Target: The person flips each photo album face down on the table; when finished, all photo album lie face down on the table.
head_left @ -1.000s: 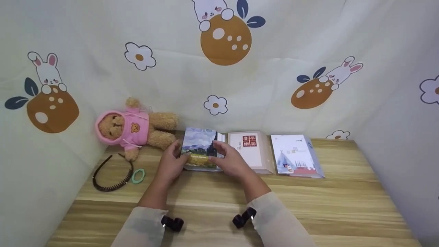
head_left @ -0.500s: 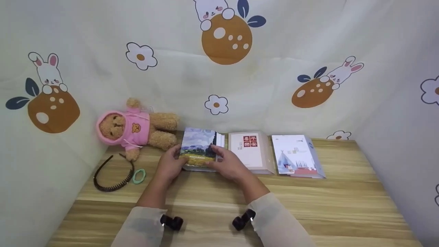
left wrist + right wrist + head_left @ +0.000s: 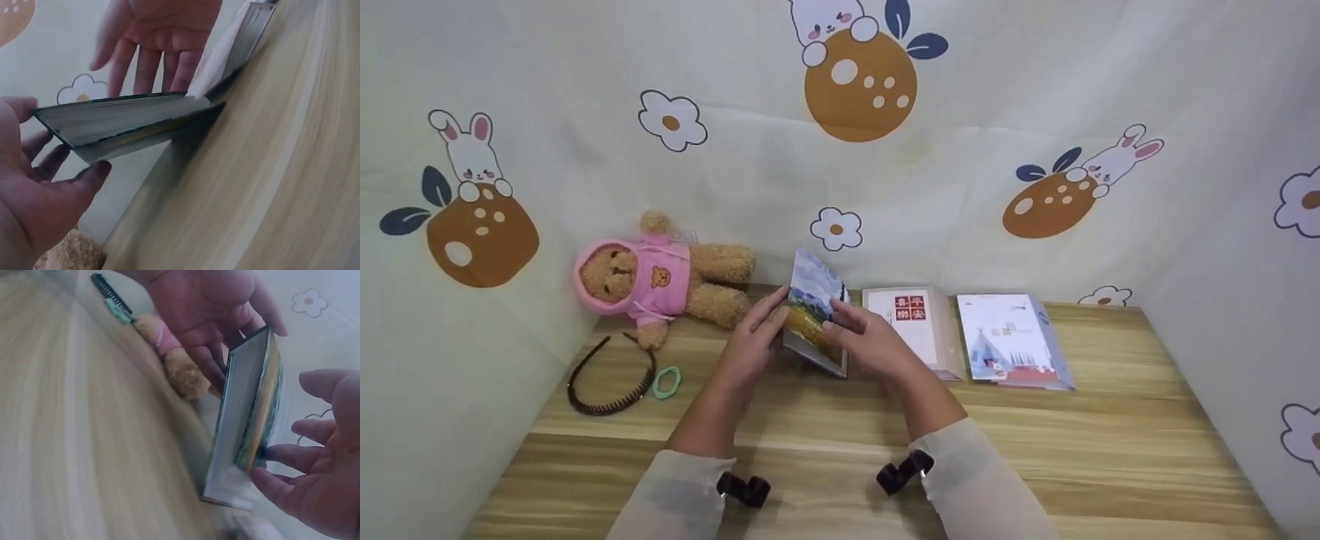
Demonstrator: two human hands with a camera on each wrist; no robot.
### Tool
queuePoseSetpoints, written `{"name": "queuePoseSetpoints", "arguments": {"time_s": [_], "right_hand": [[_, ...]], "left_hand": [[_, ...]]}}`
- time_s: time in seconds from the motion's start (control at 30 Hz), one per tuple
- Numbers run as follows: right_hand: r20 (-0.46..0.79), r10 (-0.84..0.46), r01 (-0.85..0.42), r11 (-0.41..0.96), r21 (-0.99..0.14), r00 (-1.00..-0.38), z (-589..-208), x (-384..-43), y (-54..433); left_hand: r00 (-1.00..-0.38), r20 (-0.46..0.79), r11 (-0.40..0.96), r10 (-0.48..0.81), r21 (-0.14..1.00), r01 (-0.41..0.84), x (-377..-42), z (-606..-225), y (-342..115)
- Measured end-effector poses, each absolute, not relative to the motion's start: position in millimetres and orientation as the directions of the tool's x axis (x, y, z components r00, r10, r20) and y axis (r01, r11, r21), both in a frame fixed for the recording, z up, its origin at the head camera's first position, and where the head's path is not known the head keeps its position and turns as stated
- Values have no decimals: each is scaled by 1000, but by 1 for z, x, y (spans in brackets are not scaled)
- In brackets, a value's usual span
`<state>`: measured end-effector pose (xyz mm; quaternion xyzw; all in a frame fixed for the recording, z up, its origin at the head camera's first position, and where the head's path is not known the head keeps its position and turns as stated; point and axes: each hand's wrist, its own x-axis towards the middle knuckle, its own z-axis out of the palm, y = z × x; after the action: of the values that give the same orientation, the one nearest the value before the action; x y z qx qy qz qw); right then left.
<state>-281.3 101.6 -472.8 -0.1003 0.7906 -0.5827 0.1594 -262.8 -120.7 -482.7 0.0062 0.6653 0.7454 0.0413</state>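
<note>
A thick book (image 3: 814, 300) with a painted landscape cover is raised at its left side and tilted to the right over the table. My left hand (image 3: 750, 349) grips its raised spine edge; in the left wrist view the fingers (image 3: 93, 177) reach under it and the thumb lies at the upper side. With fingers mostly straight, my right hand (image 3: 879, 349) touches the front cover near its right side. In the right wrist view the right hand's fingertips (image 3: 264, 475) meet the cover's edge, the thumb standing apart. Pages (image 3: 112, 118) show between the covers.
Right of the book lie a white book with red characters (image 3: 898, 330) and one with a tent picture (image 3: 1005, 337). A teddy bear in a pink hoodie (image 3: 660, 277), a dark toothed headband (image 3: 611, 409) and a green hair tie (image 3: 666, 382) are at left. Printed cloth (image 3: 735, 172) hangs behind.
The book, lying flat before, now has its left side lifted and its cover turned toward the right. My left hand has risen with it; the right hand has stayed at the cover.
</note>
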Motion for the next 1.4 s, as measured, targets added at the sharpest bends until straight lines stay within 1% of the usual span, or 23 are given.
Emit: {"name": "queuePoseSetpoints", "arguments": {"time_s": [0.13,0.3,0.37,0.47,0.67,0.8,1.13,1.27,1.4], "right_hand": [[-158,-338,57,288,-956,-928,-464,-278,101],[-91,-371,17,198,-980,-924,-459,-274,98],[-64,-384,6,149,-989,-921,-457,-272,97],[-63,-383,12,134,-991,-922,-456,-272,96],[-90,-381,38,141,-989,-920,-459,-276,99],[-122,-386,71,142,-987,-914,-460,-277,101],[-130,-382,61,189,-980,-915,-464,-277,100],[-117,-374,48,188,-981,-920,-460,-276,101],[-73,-316,3,215,-977,-946,-456,-275,104]], "left_hand": [[-995,9,-105,104,994,-2,-259,-478,-114],[-989,55,-91,137,995,43,-256,-477,-107],[-984,61,-91,166,995,46,-255,-477,-105],[-980,32,-69,195,997,18,-256,-478,-104],[-978,-74,-40,196,996,-83,-256,-482,-103],[-981,-64,-17,184,998,-68,-256,-484,-103],[-987,-80,16,139,997,-79,-258,-487,-108],[-990,-48,24,134,999,-45,-256,-486,-108],[-990,-7,40,144,999,-2,-256,-486,-107]]}}
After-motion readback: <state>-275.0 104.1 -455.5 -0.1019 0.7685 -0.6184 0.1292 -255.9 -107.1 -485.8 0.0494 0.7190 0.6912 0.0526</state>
